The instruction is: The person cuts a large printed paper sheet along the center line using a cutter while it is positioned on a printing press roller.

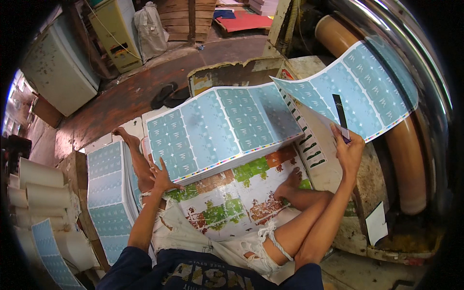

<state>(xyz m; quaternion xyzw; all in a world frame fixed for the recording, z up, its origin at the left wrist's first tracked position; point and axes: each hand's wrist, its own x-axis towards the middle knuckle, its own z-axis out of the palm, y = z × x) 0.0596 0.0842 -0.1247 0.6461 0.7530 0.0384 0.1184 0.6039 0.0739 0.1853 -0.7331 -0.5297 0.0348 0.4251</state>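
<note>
A tall stack of printed blue-green sheets [224,121] lies across the middle in front of me. My left hand [164,178] rests at the stack's near left corner, fingers spread, with nothing gripped. Up at the right, my right hand [349,147] is closed around a narrow flat strip [341,113], black at its upper part and paler near the fingers; its exact kind is unclear. That hand is also at the near edge of a single printed sheet [357,89], which curves up onto the rollers. I cannot tell whether the fingers pinch the sheet.
A brown roller [403,169] and a shiny metal cylinder [411,24] stand at the right. Another stack of printed sheets [106,193] lies left of my leg. Paper rolls [46,191] are at the far left. Dark sandals [170,95] lie behind the stack.
</note>
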